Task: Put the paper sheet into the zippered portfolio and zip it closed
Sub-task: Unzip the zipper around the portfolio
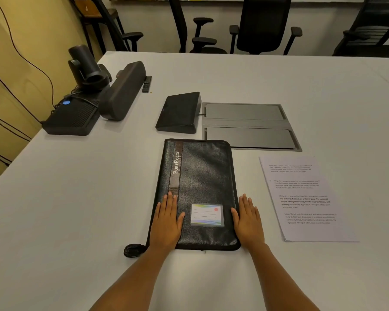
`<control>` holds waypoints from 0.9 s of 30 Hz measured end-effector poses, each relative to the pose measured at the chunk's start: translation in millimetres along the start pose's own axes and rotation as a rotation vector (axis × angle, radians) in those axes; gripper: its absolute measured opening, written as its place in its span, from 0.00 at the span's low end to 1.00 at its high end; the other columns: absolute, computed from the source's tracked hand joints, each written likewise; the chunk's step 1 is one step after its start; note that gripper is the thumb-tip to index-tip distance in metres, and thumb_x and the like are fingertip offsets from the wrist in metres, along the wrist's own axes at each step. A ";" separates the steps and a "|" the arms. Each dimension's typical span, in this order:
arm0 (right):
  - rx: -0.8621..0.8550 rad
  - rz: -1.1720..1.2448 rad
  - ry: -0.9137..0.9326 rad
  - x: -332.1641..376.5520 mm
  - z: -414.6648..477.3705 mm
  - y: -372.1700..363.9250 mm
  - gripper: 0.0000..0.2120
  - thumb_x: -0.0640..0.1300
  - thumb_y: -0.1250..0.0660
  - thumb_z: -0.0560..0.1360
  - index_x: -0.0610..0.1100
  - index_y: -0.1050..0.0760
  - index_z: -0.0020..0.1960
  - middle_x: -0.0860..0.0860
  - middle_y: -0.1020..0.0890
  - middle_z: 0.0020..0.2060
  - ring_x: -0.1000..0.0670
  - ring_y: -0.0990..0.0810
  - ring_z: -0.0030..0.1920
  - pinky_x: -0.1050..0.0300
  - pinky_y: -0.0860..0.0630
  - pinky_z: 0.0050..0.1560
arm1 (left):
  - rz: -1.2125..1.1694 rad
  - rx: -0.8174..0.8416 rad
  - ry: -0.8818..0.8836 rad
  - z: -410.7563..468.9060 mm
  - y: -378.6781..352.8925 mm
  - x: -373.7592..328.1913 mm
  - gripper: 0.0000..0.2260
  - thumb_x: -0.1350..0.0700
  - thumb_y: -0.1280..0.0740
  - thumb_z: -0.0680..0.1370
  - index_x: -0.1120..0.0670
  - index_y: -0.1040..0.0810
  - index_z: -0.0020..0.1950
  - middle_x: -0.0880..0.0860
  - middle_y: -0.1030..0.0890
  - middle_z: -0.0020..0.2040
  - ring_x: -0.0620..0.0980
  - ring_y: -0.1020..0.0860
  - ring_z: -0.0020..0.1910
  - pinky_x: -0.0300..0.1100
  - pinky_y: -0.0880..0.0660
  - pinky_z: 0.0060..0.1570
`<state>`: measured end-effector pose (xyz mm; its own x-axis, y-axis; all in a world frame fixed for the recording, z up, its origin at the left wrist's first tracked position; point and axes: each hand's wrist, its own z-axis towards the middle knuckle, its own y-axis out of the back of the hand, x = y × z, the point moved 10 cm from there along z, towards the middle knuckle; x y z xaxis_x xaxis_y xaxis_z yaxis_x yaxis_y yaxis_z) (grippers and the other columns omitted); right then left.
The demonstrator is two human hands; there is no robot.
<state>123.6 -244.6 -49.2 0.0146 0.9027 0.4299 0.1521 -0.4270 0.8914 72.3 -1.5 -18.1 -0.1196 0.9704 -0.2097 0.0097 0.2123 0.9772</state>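
While my left hand [166, 223] and right hand [248, 221] rest spread flat, the portfolio [200, 194] lies closed. The paper sheet [305, 198] waits beside it; everything remains to do.

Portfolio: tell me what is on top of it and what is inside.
The left hand lies flat on the portfolio cover; the right hand rests flat at its right edge. A name card sits in the cover's window. The inside is hidden: it lies closed. The paper sheet lies beside it.

Office meeting room: long white table [76, 198], conference camera [87, 68], swivel chairs [263, 23].
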 end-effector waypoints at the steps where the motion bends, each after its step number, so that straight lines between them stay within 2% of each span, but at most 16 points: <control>1: -0.007 0.003 -0.001 -0.1 0.1 0.3 0.27 0.54 0.53 0.81 0.45 0.55 0.76 0.50 0.51 0.77 0.51 0.55 0.77 0.56 0.60 0.75 | 0.004 -0.002 -0.001 0.5 -0.5 0.6 0.41 0.37 0.80 0.70 0.55 0.55 0.76 0.54 0.51 0.78 0.52 0.53 0.78 0.37 0.73 0.68; 4: -0.023 0.031 -0.006 -1.0 0.0 0.6 0.27 0.54 0.52 0.81 0.45 0.54 0.76 0.50 0.50 0.77 0.51 0.54 0.77 0.57 0.60 0.74 | -0.006 -0.017 -0.003 1.8 0.1 -0.2 0.41 0.37 0.80 0.70 0.55 0.55 0.76 0.53 0.52 0.78 0.52 0.53 0.78 0.36 0.74 0.68; 6: -0.036 0.065 -0.019 0.1 2.4 1.9 0.27 0.54 0.52 0.81 0.46 0.52 0.76 0.50 0.48 0.77 0.51 0.52 0.77 0.57 0.59 0.74 | -0.030 -0.049 -0.009 1.6 4.7 -2.0 0.41 0.37 0.78 0.71 0.56 0.51 0.76 0.54 0.49 0.78 0.52 0.50 0.77 0.35 0.72 0.69; 9: -0.067 0.128 -0.040 7.2 11.1 7.3 0.26 0.52 0.51 0.81 0.44 0.50 0.76 0.48 0.45 0.76 0.49 0.49 0.77 0.54 0.56 0.75 | -0.020 -0.051 0.002 3.5 5.1 -2.6 0.40 0.39 0.77 0.71 0.55 0.52 0.77 0.53 0.51 0.78 0.50 0.52 0.78 0.39 0.66 0.73; 12: -0.072 0.145 -0.029 18.1 22.9 11.7 0.26 0.51 0.50 0.81 0.43 0.50 0.76 0.47 0.44 0.76 0.47 0.48 0.76 0.52 0.53 0.76 | -0.023 -0.056 0.045 14.3 5.2 -1.3 0.27 0.45 0.60 0.81 0.55 0.52 0.77 0.52 0.52 0.78 0.50 0.52 0.78 0.42 0.61 0.74; 14: -0.070 0.134 -0.001 27.1 31.9 14.6 0.27 0.51 0.49 0.81 0.43 0.51 0.76 0.46 0.44 0.76 0.47 0.47 0.76 0.51 0.50 0.76 | -0.029 -0.052 0.052 26.1 5.7 -1.3 0.25 0.48 0.53 0.82 0.55 0.52 0.77 0.53 0.51 0.78 0.49 0.53 0.78 0.42 0.61 0.74; 18: -0.057 0.036 0.101 48.1 52.1 17.6 0.27 0.50 0.50 0.81 0.43 0.53 0.76 0.45 0.49 0.77 0.46 0.48 0.76 0.51 0.48 0.76 | -0.006 -0.048 0.041 56.3 8.0 -0.4 0.25 0.48 0.53 0.82 0.55 0.53 0.77 0.54 0.51 0.79 0.49 0.53 0.78 0.44 0.60 0.75; 27: -0.046 -0.034 0.159 72.8 121.4 16.2 0.27 0.52 0.52 0.81 0.44 0.54 0.76 0.47 0.51 0.77 0.48 0.53 0.77 0.55 0.56 0.75 | -0.149 -0.040 0.084 135.7 12.1 17.0 0.25 0.49 0.51 0.83 0.56 0.53 0.77 0.54 0.52 0.79 0.49 0.53 0.78 0.43 0.58 0.75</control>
<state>247.1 -179.4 -20.9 -0.1470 0.8985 0.4137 0.1046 -0.4017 0.9098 205.1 33.2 -14.6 -0.1995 0.9152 -0.3500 -0.0539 0.3464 0.9365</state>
